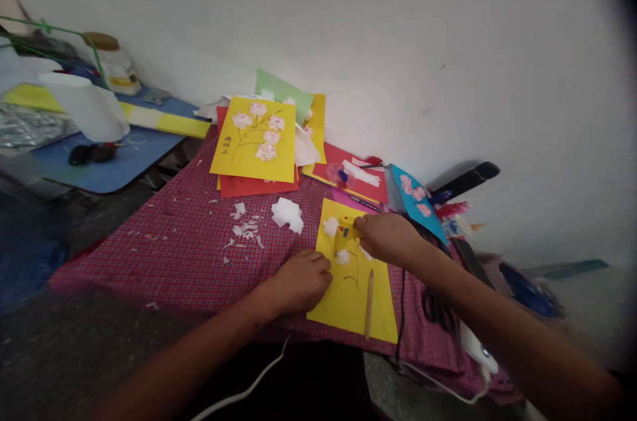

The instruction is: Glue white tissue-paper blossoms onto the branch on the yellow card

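Note:
A yellow paper sheet lies in front of me, bearing drawn stems and white tissue-paper flowers. My right hand is closed on a small yellow bottle-like thing, held over the upper part of the sheet. At the sheet's left edge rests my left hand, its fingers curled together; whatever may be inside them is hidden. A pencil lies on the sheet's right side. Left of the sheet are a stack of white tissue pieces and torn white scraps.
A red checked cloth covers the table, which stands against a wall. Finished-looking flower cards are piled at the back. A blue card, a black pen and scissors lie rightward. A paper roll stands on a blue table.

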The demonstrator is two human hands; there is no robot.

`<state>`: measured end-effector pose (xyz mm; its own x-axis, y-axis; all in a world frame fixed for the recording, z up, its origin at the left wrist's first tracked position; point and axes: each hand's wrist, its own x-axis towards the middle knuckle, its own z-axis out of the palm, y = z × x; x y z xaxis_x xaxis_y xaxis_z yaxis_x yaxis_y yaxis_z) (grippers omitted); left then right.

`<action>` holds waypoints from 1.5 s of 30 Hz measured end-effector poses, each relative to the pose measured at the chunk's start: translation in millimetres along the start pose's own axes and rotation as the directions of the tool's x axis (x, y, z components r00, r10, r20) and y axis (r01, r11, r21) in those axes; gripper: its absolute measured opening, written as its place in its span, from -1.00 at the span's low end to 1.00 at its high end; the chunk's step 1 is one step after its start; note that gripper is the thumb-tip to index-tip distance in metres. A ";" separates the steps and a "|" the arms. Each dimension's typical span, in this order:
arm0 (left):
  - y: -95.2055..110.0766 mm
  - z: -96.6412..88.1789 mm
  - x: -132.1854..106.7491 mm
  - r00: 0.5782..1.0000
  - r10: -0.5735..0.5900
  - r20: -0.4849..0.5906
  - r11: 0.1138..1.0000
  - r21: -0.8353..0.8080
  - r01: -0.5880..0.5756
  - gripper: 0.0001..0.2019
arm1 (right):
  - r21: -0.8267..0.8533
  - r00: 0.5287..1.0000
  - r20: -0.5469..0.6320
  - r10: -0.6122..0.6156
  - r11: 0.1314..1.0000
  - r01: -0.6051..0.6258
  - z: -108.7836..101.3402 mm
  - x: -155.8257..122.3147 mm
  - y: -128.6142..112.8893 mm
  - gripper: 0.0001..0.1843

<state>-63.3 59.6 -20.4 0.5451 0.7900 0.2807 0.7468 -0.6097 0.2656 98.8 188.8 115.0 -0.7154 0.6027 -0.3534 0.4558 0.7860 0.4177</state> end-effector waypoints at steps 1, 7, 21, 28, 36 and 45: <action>0.0 -0.2 0.1 1.000 0.000 0.001 1.000 -0.002 0.000 -0.95 | 0.000 1.000 0.001 0.001 1.000 -0.001 -0.4 0.0 -0.1 -0.78; 0.2 -0.4 0.2 1.000 0.003 -0.003 1.000 -0.008 -0.003 -0.95 | -0.001 1.000 0.006 0.009 1.000 -0.009 -1.8 0.4 -0.1 -0.77; 0.1 1.0 -0.2 1.000 0.006 -0.005 1.000 -0.005 -0.006 -0.94 | -0.019 0.999 -0.018 0.031 0.999 -0.032 3.1 -1.0 0.8 -0.77; 0.1 -0.1 -0.1 1.000 0.010 -0.013 1.000 -0.005 -0.010 -0.94 | -0.015 0.999 -0.024 0.042 0.999 -0.043 1.9 -2.3 1.4 -0.77; 0.0 0.4 -0.8 1.000 0.009 -0.021 1.000 0.001 -0.009 -0.94 | -0.027 0.998 -0.015 0.061 0.998 -0.061 3.8 -3.1 0.7 -0.79; 0.0 -0.8 -1.2 1.000 0.015 -0.025 1.000 0.002 -0.015 -0.93 | -0.022 0.997 -0.062 0.039 0.999 -0.040 9.8 -3.5 3.5 -0.81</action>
<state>-64.2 58.7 -20.0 0.5466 0.7786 0.3081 0.7391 -0.6216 0.2595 108.1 190.8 109.5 -0.7287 0.6230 -0.2843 0.4722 0.7578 0.4503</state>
